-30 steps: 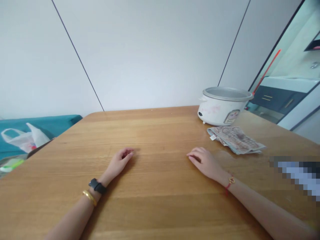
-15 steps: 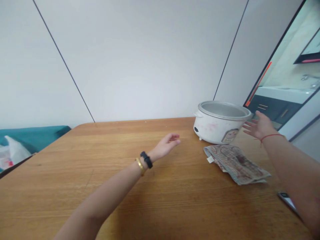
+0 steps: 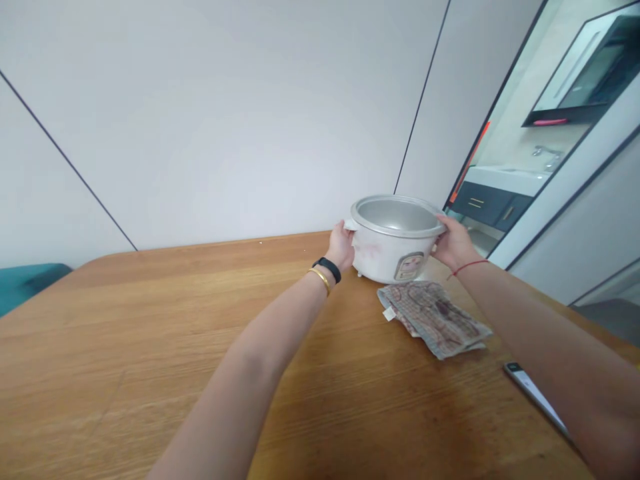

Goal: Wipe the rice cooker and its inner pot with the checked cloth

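A white rice cooker [image 3: 383, 257] without a lid stands upright at the back right of the wooden table [image 3: 200, 320], its grey inside showing. My left hand [image 3: 342, 247], with a black band and a gold bangle at the wrist, grips the handle on the cooker's left side. On the opposite side my right hand [image 3: 454, 245], a red string round its wrist, is closed on the cooker's rim and handle area; that handle is hidden behind the fingers. Just in front of the cooker lies a folded checked cloth [image 3: 435, 320] with a white tag.
A phone [image 3: 537, 397] lies at the right, partly under my right forearm. Behind the table rises a pale panelled wall [image 3: 250, 120]. Through an opening at the right are a sink [image 3: 505, 177] and a dark cabinet [image 3: 485, 203]. Something teal [image 3: 30, 280] stands beyond the table's left end.
My left hand has moved right to the cooker's left handle and closed on it. My right hand has closed on the other side. The view has turned right.
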The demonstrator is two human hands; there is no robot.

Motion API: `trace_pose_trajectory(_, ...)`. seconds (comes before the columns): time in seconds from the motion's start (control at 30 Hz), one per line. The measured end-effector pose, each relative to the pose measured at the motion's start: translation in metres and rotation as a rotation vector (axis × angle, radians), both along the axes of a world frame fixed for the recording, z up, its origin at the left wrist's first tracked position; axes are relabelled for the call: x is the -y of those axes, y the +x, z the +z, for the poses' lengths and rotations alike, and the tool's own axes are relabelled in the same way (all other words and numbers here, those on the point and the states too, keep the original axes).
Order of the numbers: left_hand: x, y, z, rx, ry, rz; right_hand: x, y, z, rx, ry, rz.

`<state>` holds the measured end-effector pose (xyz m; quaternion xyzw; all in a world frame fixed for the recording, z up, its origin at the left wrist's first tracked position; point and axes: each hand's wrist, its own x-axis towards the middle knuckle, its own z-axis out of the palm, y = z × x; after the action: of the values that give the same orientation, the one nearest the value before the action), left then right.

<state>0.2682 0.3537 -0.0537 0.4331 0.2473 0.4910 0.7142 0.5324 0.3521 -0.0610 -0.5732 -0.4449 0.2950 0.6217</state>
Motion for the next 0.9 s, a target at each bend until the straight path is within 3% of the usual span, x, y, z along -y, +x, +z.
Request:
trace_pose_trajectory(0.1, 0.019, -0.05, 0.001, 0.026, -0.001, 0.11, 0.016, -0.034, -0.005, -0.024, 0.025, 0.07)
trace_pose_trajectory(0.2, 0.046, -0.111, 0.007, 0.023, -0.008, 0.229, 0.038, -0.083, -0.009, 0.031, 0.099, 0.237)
trace_pose_trajectory(0.27, 0.065, -0.154, 0.012, -0.009, -0.007, 0.296, 0.055, -0.123, -0.009, 0.028, 0.136, 0.355)
trace_pose_trajectory(0.47, 0.111, -0.279, 0.026, -0.129, -0.015, 0.503, 0.093, -0.259, -0.007, -0.299, 0.088, 0.573)
trace_pose_trajectory(0.67, 0.137, -0.391, 0.038, -0.067, -0.11, 0.678, 0.109, -0.39, -0.015, -0.632, 0.055, 0.739)
trace_pose_trajectory(0.9, 0.164, -0.489, 0.046, -0.15, -0.027, 0.819, 0.109, -0.498, -0.012, -0.64, 0.094, 0.977)
